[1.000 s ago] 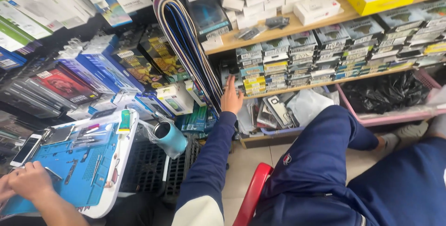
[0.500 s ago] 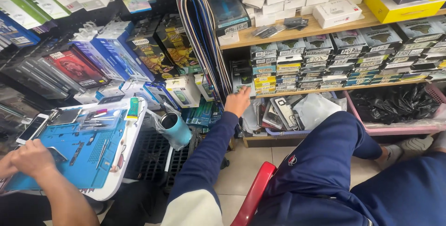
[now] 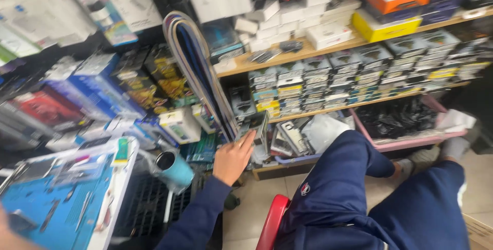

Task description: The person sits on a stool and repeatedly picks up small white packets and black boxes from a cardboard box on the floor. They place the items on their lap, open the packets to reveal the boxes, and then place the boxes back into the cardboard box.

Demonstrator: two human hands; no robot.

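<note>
Right hand (image 3: 233, 158) on the packet (image 3: 257, 127), low shelf

We've got the right arm stretched out to the bin of flat packets under the wooden shelf (image 3: 308, 51); fingers look pinched on one slim dark packet, which sticks up and away just past the fingertips, long axis tilted up to the right, beside the striped hoop (image 3: 197, 70). Our left hand is barely in frame at the lower-left corner by the blue mat (image 3: 61, 198), well apart from it, and we can't tell how its fingers sit.
</note>
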